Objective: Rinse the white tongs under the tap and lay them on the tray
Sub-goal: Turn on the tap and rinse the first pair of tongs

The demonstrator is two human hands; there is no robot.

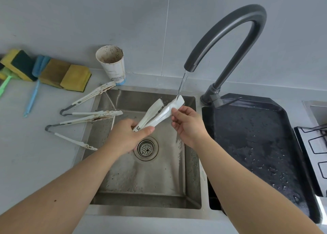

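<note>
A pair of white tongs (155, 113) is held over the steel sink (192, 163), its two arms spread. My left hand (127, 136) grips the hinge end. My right hand (187, 124) pinches the right arm near its tip with thumb and fingers. Water from the dark arched tap (226, 39) lands on that tip. The black tray (256, 145) lies to the right of the sink, wet with drops and with nothing on it.
Two dirty white tongs (92, 99) (79, 124) lie on the counter at the sink's left edge, tips overhanging the basin. A stained paper cup (111, 65), sponges (62, 74) and a blue brush (33, 95) stand behind. A stove grate (315, 141) is at far right.
</note>
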